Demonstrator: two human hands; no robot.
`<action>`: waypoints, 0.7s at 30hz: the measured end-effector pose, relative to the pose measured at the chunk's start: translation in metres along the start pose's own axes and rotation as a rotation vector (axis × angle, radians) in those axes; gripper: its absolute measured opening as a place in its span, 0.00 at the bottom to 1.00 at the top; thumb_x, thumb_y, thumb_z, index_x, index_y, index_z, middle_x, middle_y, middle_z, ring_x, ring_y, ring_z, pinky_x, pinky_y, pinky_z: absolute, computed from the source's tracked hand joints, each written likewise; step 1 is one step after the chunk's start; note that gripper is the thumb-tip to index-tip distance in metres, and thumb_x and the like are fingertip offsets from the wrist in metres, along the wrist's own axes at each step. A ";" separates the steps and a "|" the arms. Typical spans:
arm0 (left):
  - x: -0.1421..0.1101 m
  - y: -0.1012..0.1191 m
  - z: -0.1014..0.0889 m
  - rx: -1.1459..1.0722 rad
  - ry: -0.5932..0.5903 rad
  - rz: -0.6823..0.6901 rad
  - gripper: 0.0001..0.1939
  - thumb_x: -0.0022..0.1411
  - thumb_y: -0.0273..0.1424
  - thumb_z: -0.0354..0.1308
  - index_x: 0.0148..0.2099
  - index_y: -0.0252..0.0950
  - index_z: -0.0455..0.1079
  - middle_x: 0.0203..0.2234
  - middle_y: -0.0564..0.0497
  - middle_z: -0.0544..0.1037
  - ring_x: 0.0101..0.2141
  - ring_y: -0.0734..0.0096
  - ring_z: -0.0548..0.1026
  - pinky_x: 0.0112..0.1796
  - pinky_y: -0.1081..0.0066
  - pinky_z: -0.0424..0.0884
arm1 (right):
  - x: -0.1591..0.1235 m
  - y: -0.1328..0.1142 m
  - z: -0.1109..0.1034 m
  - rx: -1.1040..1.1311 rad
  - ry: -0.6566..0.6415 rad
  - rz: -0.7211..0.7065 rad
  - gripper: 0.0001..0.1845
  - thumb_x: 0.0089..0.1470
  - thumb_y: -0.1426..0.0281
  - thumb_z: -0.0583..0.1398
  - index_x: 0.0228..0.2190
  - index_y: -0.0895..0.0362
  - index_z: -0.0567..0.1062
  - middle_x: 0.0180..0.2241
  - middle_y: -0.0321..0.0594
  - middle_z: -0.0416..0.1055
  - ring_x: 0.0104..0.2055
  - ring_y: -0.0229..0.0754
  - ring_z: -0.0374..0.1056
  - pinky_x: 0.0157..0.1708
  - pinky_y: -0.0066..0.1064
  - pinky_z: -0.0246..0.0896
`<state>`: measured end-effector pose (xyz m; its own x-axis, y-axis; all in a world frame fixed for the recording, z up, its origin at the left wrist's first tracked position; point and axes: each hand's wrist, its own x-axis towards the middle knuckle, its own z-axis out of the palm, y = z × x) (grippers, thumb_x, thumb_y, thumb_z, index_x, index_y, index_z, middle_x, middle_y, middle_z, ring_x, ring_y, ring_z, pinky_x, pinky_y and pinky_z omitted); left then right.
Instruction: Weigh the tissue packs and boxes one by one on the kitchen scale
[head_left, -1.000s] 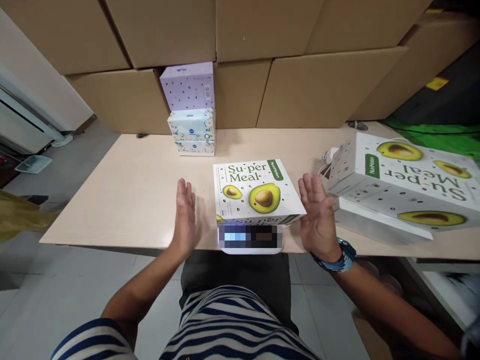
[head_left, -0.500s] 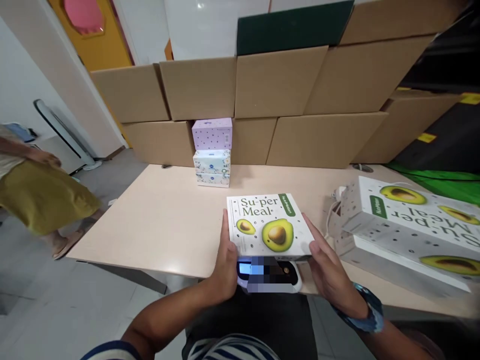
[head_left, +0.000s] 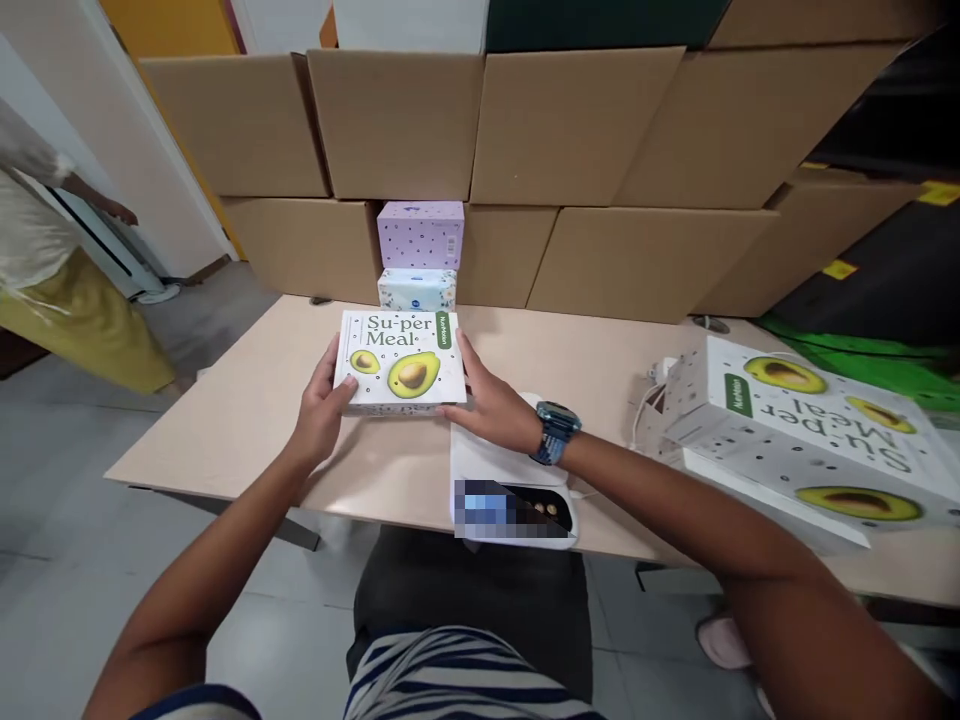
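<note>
Between my two hands is a white Super Meal box [head_left: 401, 360] printed with avocados, its front tilted up toward me. My left hand [head_left: 321, 408] grips its left side with the thumb on the front edge. My right hand [head_left: 495, 405] is closed on its right side, and a blue watch sits on that wrist. Under my right forearm lies a white digital scale [head_left: 480, 460] with a dark display panel. Just behind the held box stand a light blue patterned tissue box [head_left: 416, 290] and a purple box [head_left: 421, 235] on top of it.
On the right, larger avocado-printed boxes [head_left: 795, 430] lie stacked beside a white cable. Cardboard boxes [head_left: 394, 125] form a wall along the back of the wooden table [head_left: 225, 430]. A person in a yellow-green skirt [head_left: 97, 320] stands at the far left.
Both hands have carried the Super Meal box left and away from me, off the scale. The scale's white plate now shows. At the left, the other person has shifted, and my view has tipped downward.
</note>
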<state>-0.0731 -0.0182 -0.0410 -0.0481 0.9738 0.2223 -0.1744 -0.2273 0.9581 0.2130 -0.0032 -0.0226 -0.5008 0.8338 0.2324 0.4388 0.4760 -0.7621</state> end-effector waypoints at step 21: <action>0.078 -0.046 -0.023 -0.001 -0.204 -0.296 0.56 0.63 0.50 0.71 0.84 0.42 0.48 0.75 0.39 0.71 0.71 0.36 0.74 0.71 0.41 0.73 | 0.047 0.037 0.004 -0.483 -0.116 0.178 0.53 0.65 0.47 0.62 0.78 0.61 0.55 0.77 0.65 0.57 0.65 0.71 0.74 0.64 0.64 0.72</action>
<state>-0.0916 0.0678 -0.0722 0.2025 0.9787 -0.0334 -0.1522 0.0652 0.9862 0.2024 0.0525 -0.0421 -0.4539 0.8904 0.0356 0.8051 0.4269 -0.4118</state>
